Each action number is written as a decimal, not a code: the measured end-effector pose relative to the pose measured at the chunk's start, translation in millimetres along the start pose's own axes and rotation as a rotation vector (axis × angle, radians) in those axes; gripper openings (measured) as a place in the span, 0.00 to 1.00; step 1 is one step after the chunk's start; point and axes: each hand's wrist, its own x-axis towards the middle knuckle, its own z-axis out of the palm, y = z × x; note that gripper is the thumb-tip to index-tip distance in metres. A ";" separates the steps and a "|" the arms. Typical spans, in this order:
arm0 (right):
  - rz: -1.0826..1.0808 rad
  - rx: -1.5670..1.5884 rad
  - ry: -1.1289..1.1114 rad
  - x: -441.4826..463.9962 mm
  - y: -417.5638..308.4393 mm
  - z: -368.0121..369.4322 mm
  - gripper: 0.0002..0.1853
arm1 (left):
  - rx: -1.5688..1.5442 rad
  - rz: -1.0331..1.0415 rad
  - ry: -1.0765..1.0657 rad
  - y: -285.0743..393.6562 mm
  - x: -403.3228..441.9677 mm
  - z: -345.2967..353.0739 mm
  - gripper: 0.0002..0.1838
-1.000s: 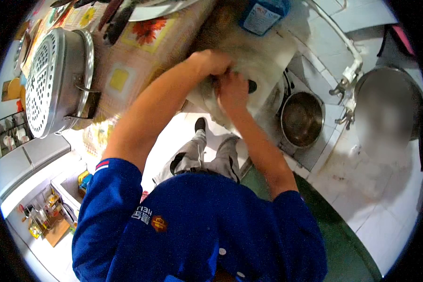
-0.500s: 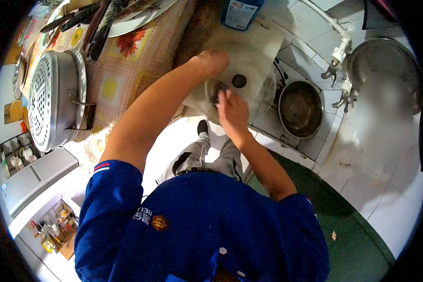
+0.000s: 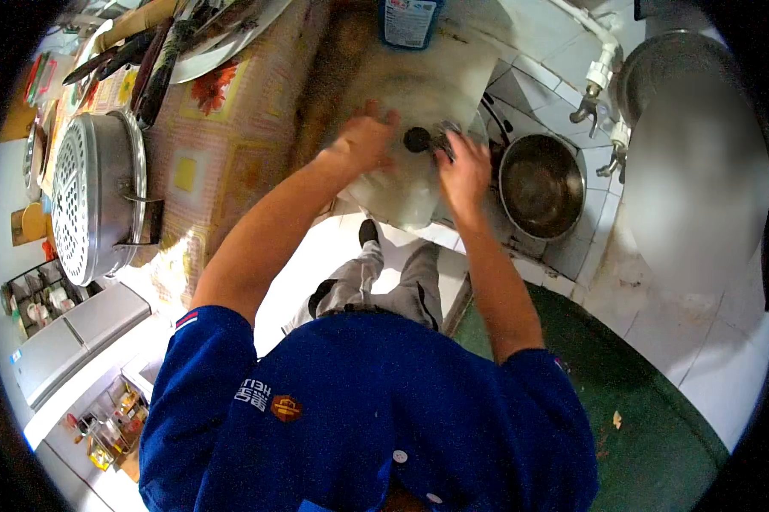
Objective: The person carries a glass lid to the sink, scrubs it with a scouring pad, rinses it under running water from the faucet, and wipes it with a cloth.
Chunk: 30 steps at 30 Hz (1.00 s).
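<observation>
Right fingers [image 3: 460,148] curl in on a dark wad [image 3: 441,142], seemingly for grip, as spread, apparently empty left fingers [image 3: 382,130] flank a black disc [image 3: 416,139].

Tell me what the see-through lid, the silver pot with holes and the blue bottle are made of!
Lid: probably glass, clear and smooth, because the surface underneath shows through.
Silver pot: metal, perhaps steel or aluminium; it's grey and shiny.
Blue bottle: likely smooth plastic, judging by its moulded look and label, but I can't be sure.
</observation>
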 end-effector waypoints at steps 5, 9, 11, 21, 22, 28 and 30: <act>-0.274 0.117 -0.112 6.8 24.1 -14.0 0.25 | 0.018 -0.014 0.096 -5.2 -2.4 6.9 0.54; -0.225 0.126 -0.224 21.2 7.7 -14.2 0.29 | 0.020 -0.046 0.083 -2.7 -2.0 7.5 0.55; -0.424 0.065 -0.237 31.8 0.2 -3.9 0.29 | 0.005 -0.055 0.103 -2.5 -3.3 9.5 0.55; -0.626 0.159 -0.432 82.4 18.3 5.7 0.25 | -0.024 -0.077 0.158 -4.8 2.2 24.2 0.58; -0.735 0.192 -0.436 91.5 9.2 15.4 0.24 | -0.022 -0.085 0.148 -5.6 1.5 26.3 0.58; -0.868 0.203 -0.616 129.4 11.6 14.9 0.24 | -0.286 -0.101 0.289 -9.4 -9.9 23.3 0.63; -0.671 0.161 -0.555 106.2 27.9 -9.5 0.23 | -0.297 -0.105 0.314 -8.3 -14.6 21.5 0.65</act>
